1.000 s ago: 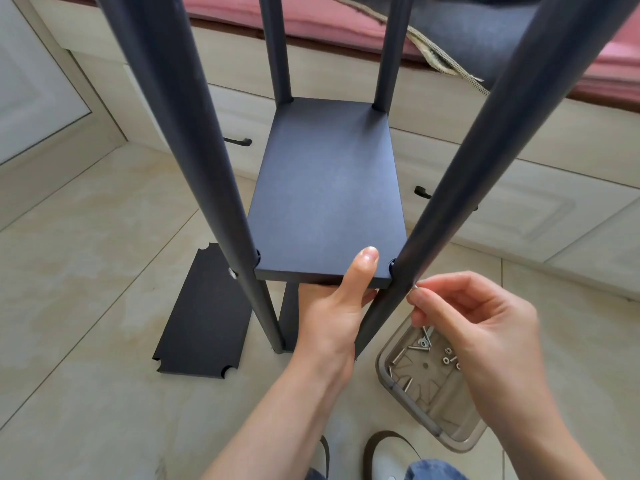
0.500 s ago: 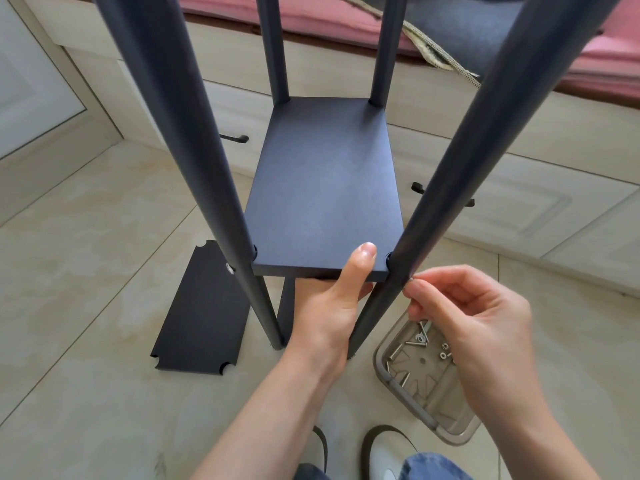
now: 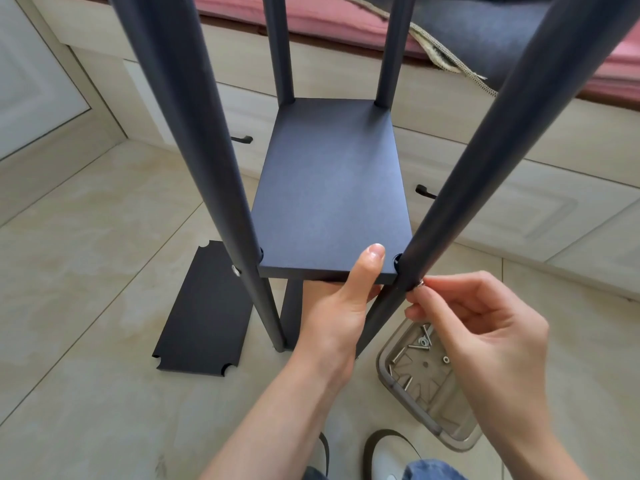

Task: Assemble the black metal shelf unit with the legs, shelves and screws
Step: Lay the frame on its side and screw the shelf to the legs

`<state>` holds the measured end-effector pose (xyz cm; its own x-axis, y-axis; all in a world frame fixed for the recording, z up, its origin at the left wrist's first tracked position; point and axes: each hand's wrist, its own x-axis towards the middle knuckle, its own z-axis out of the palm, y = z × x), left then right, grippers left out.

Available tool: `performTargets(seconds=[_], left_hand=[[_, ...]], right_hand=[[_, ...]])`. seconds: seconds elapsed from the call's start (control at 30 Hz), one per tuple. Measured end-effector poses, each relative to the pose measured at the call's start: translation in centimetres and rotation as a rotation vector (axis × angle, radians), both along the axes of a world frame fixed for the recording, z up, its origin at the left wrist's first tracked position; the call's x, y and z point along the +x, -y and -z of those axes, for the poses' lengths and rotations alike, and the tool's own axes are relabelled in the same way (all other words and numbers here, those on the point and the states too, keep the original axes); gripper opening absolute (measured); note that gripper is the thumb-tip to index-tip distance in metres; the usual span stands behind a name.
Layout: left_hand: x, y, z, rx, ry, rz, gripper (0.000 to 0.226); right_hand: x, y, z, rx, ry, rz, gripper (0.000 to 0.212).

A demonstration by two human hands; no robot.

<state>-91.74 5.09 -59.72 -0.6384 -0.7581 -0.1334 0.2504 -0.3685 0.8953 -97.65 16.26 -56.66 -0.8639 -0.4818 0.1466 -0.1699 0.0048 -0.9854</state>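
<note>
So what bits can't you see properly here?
- Head view: the tops of the legs are cut off by the top edge.
- The screw is mostly hidden by the right hand.
- The left hand has fingers hidden under the shelf.

Shelf point(image 3: 329, 188): matt black metal, finely textured. Legs point(image 3: 180, 116): smooth matt black tube. Screws point(image 3: 417, 347): bright metal. Tray point(image 3: 398, 382): translucent plastic. Floor point(image 3: 86, 254): glossy beige tile.

Both forearms are showing bare, no sleeves; she's wearing blue jeans point(image 3: 433, 471) and pale shoes point(image 3: 388, 455) with dark trim.
</note>
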Motion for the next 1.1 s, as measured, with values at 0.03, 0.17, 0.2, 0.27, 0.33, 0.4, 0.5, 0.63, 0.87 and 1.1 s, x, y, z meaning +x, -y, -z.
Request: performTargets(seconds=[0.03, 0.17, 0.2, 0.27, 0.33, 0.4, 0.5, 0.63, 0.87, 1.1], left_hand=[[0.0, 0.0, 0.0, -0.003, -0.002, 0.003, 0.043], [0.0, -0.1, -0.1, -0.002, -0.027, 0.001, 0.033], [0.0, -0.2, -0.1, 0.003, -0.037, 0.005, 0.027], [0.0, -0.2, -0.1, 0.021, -0.04, 0.018, 0.025], [0.0, -0.2, -0.1, 0.038, -0.033, 0.022, 0.03], [0.0, 0.0, 0.0, 0.037, -0.016, 0.031, 0.035], [0.3, 0.3, -0.1, 0.047, 0.02, 0.035, 0.042], [1.2, 1.0, -0.6, 0.071, 0.058, 0.066, 0.037], [5.0, 1.6, -1.9, 0.095, 0.098, 0.156, 0.037], [9.6, -0.8, -2.5, 0.153, 0.15, -0.082, 0.054]], right_hand=[[-0.1, -0.1, -0.1, -0.003, 0.022, -0.012, 0.006], [-0.8, -0.1, -0.2, 0.017, 0.082, -0.056, 0.004], [-0.9, -0.1, -0.2, 0.03, 0.094, -0.064, 0.003], [-1.4, -0.1, 0.0, 0.076, 0.11, -0.074, 0.01], [-2.2, -0.2, 0.2, 0.133, 0.139, -0.093, 0.031], [-3.2, -0.1, 0.4, 0.139, 0.215, -0.176, 0.047], [-4.7, 0.5, 0.6, 0.066, 0.333, -0.388, 0.061], [-5.9, 1.7, 0.4, -0.009, 0.379, -0.669, 0.076], [-3.6, 2.6, -0.5, 0.082, 0.307, -0.764, 0.055], [0.5, 2.2, -1.4, 0.149, 0.155, -0.617, 0.053]])
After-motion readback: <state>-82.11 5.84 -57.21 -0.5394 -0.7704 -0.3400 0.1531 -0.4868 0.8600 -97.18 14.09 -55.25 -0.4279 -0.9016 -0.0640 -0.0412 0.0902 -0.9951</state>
